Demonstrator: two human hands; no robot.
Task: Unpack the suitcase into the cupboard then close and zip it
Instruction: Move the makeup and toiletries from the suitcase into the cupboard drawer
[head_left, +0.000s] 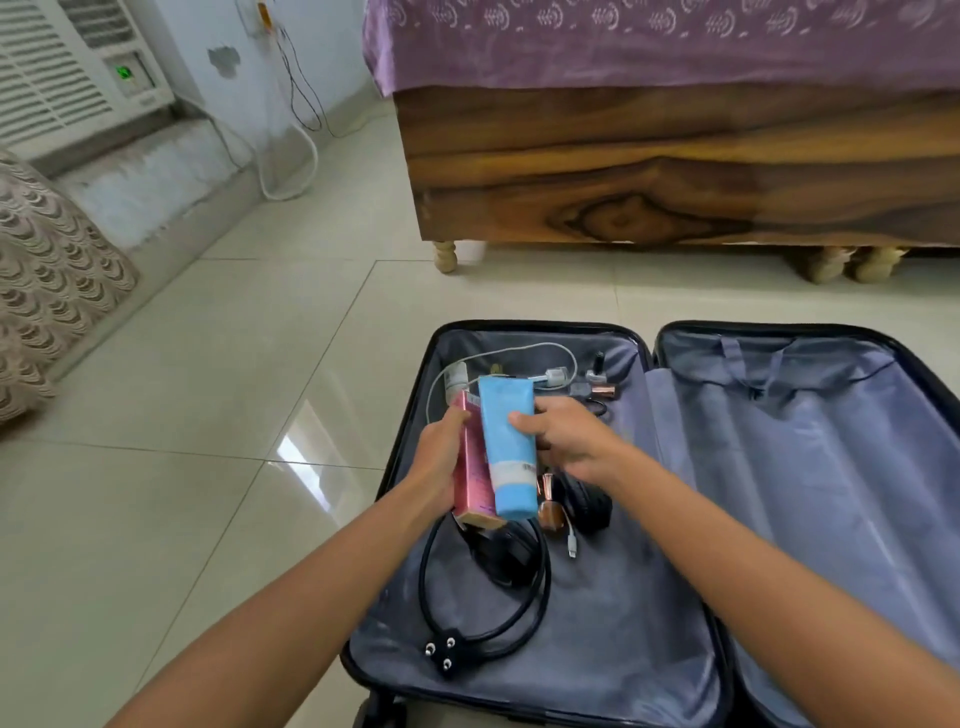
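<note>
The suitcase (779, 467) lies open flat on the tiled floor, grey lining showing in both halves. Over its left half, my left hand (439, 462) grips a pink box (470, 467). My right hand (566, 439) holds a blue tube (506, 447) right beside the box, thumb on the tube's front. Under them in the left half lie a black power cable with a three-pin plug (441, 657), black headphones (584, 501), a white charger cable (519, 353), a small white bottle (454, 379) and some small cosmetic items (597, 387). The right half holds nothing loose.
A wooden bed (649, 171) with a purple cover stands just beyond the suitcase. An air conditioner (67, 67) sits at the far left wall with cords hanging nearby. A patterned cushion (47, 280) lies at the left edge. No cupboard is in view.
</note>
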